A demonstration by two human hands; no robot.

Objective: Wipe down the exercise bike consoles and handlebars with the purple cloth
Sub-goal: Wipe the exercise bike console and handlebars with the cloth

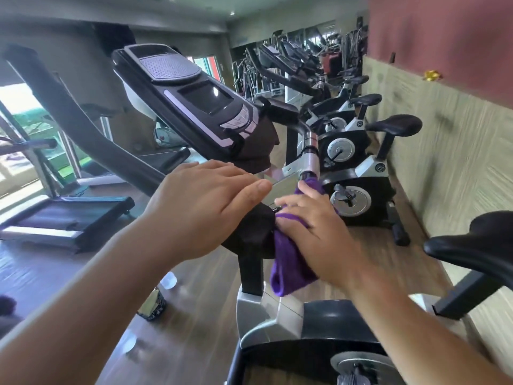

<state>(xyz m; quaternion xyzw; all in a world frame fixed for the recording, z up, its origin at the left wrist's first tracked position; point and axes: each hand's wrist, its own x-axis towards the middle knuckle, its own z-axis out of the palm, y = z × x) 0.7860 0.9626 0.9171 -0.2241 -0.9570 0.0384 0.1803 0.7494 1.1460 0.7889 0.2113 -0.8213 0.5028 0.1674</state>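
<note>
The nearest exercise bike has a black console (191,95) with a dark screen, tilted up at centre. Its right handlebar (309,145) shows a silver sleeve and runs down toward me. My right hand (316,232) presses the purple cloth (288,270) against the black post just below the handlebar; the cloth hangs down under my palm, and a bit of it wraps the bar's lower end. My left hand (200,201) lies flat over the handlebar bracket, fingers together, holding nothing that I can see.
A row of more exercise bikes (358,151) runs along the right wall, with a black saddle (477,243) close at right. A treadmill (63,215) stands at left by bright windows. A bottle (154,304) stands on the wood floor below my left arm.
</note>
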